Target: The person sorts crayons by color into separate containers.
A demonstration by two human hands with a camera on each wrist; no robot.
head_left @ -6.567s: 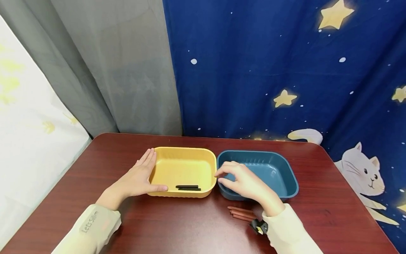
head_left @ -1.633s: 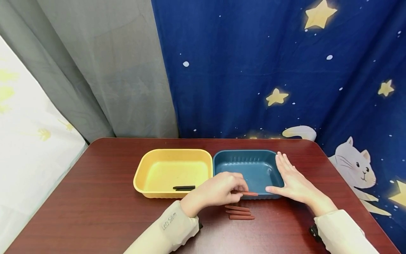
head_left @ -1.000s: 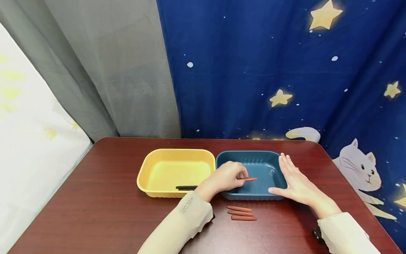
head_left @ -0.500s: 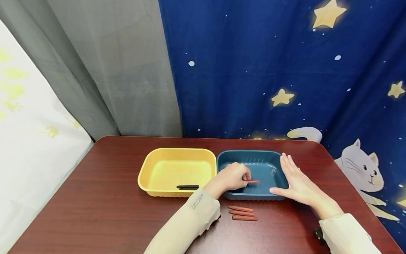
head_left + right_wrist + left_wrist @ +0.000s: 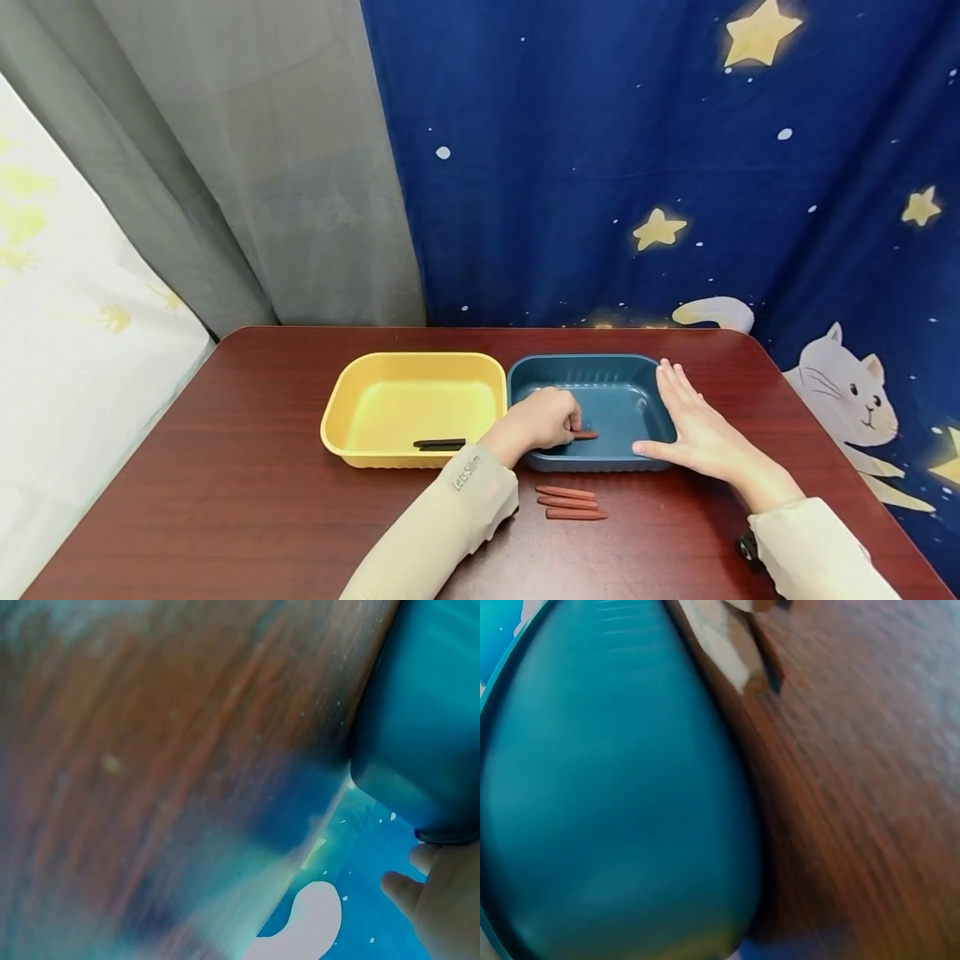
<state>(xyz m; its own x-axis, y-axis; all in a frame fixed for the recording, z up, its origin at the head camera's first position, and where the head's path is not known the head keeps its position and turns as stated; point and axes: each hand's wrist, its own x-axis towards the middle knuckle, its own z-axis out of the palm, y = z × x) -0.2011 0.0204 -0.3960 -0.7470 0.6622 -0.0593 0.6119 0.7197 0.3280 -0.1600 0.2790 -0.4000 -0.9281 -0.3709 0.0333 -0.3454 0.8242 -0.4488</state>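
My left hand (image 5: 542,418) reaches over the front left of the blue bin (image 5: 592,463) and pinches a reddish-brown crayon (image 5: 587,435) low inside it. The crayon's right end sticks out past the fingertips; its other end is hidden by the hand. Fingers straight, my right hand (image 5: 693,429) rests against the bin's right end, thumb on the front rim. On the table in front of the bin lie three reddish-brown crayons (image 5: 567,503), roughly side by side. The left wrist view shows the blue bin's wall (image 5: 622,780) up close.
A yellow bin (image 5: 414,460) stands against the blue bin's left side, with two black crayons (image 5: 439,443) near its front wall. Both bins sit on a dark red-brown wooden table (image 5: 225,467). Grey and blue star-patterned curtains (image 5: 570,183) hang behind.
The left hand, earlier on the yellow bin's left rim, has carried a crayon over the blue bin's front rim and lowered it inside. The right hand has shifted to that bin's right end.
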